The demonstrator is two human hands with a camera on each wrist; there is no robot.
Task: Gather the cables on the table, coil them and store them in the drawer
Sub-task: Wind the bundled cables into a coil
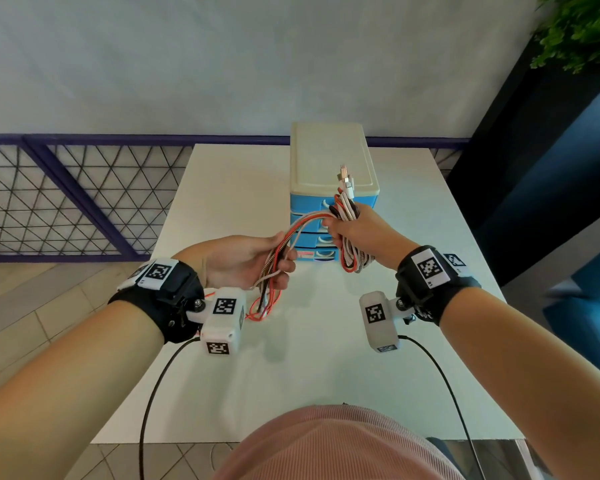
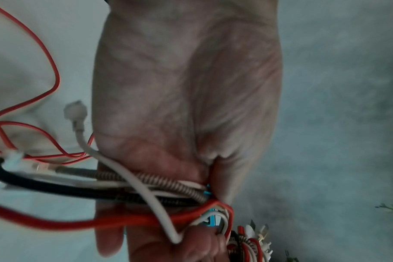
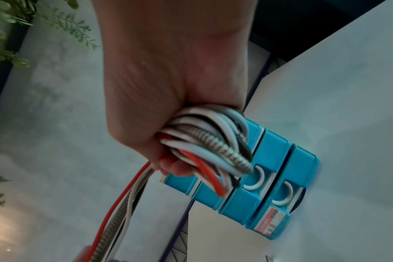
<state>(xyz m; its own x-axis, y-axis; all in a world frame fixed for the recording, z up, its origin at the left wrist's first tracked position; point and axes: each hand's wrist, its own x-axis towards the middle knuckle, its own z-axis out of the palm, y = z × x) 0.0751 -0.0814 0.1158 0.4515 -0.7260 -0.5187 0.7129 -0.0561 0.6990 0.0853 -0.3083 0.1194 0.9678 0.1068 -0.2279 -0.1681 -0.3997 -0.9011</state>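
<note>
Pink-ribbed clothing (image 1: 326,445) fills the bottom of the head view, nearest the lens, but the cable bundle (image 1: 349,237) is what matters: red, white, black and braided leads held in the air just in front of the blue drawer unit (image 1: 326,188), none of them lying loose on the white table (image 1: 222,188) as far as the views show. Right hand (image 1: 361,230) is fisted round the coiled part, loops hanging below the fist and plug ends (image 1: 345,178) sticking up above it, right against the drawer fronts. Left hand (image 1: 243,261), to the left of the unit and nearer the person, has fingers curled on the uncoiled tails, which span between the two hands; a thin red lead (image 1: 260,313) droops below it toward the tabletop. Likely at the coiling step, roughly halfway. Risks, judged: mixed stiffness means the braided lead may spring out of the fist and undo the loops; the dangling thin red lead could tangle with the thicker ones or snag on the left wrist camera (image 1: 222,320) beside it; plug ends could catch a drawer handle. All drawers look closed, so a hand must free up to open one, and the coil could slacken then. Green plant (image 1: 582,29) sits far right of the unit, wire fence (image 1: 66,195) to its left.
</note>
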